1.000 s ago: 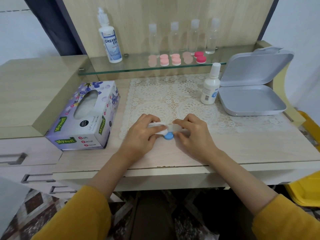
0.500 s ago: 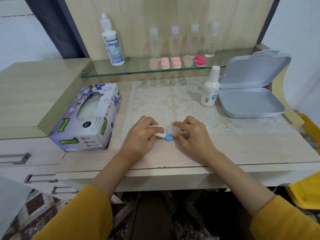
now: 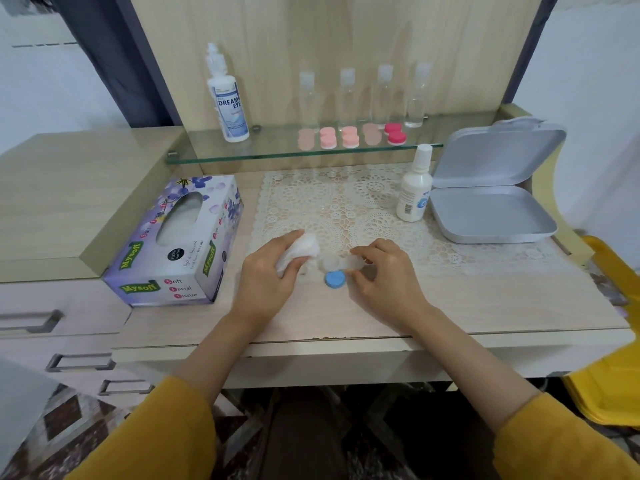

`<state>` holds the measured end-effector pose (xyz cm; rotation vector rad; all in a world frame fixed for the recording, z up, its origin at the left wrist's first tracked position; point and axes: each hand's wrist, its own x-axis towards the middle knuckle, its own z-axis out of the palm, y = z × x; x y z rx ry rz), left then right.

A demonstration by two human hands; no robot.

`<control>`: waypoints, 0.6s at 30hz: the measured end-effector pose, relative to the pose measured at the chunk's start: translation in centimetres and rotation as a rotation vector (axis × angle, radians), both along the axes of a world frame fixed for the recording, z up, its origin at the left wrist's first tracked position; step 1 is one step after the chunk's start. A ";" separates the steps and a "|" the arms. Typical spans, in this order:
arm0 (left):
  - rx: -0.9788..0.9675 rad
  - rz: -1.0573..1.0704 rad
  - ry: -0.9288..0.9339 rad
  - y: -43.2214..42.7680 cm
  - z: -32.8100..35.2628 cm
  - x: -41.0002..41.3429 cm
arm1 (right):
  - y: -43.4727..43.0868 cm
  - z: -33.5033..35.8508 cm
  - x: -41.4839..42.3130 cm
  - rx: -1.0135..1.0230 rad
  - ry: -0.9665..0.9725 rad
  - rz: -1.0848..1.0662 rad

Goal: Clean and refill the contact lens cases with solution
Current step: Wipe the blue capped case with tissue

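The clear case (image 3: 337,263) lies on the counter (image 3: 485,299) between the hands, its long axis running left to right. Its blue cap (image 3: 335,279) is off, just at its near side. The right hand (image 3: 384,275) pinches the case's right end. The left hand (image 3: 266,282), its grip bunched round a tissue (image 3: 299,252), sits just left of the open well and looks the nearer one for wiping.

At the left edge of the counter (image 3: 485,306), my tissue box (image 3: 180,244) reads "Mysoft" and "Soft Facial Tissue". The tall bottle (image 3: 229,105) at the left end of the shelf (image 3: 273,149) says "DREAM EYE". I cannot read the small bottle's (image 3: 414,192) label.
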<state>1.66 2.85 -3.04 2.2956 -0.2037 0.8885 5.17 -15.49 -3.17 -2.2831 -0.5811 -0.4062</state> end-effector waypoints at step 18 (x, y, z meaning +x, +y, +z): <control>-0.484 -0.117 0.225 -4.3 4.1 -1.2 | -0.6 2.6 -1.0 0.435 0.109 0.048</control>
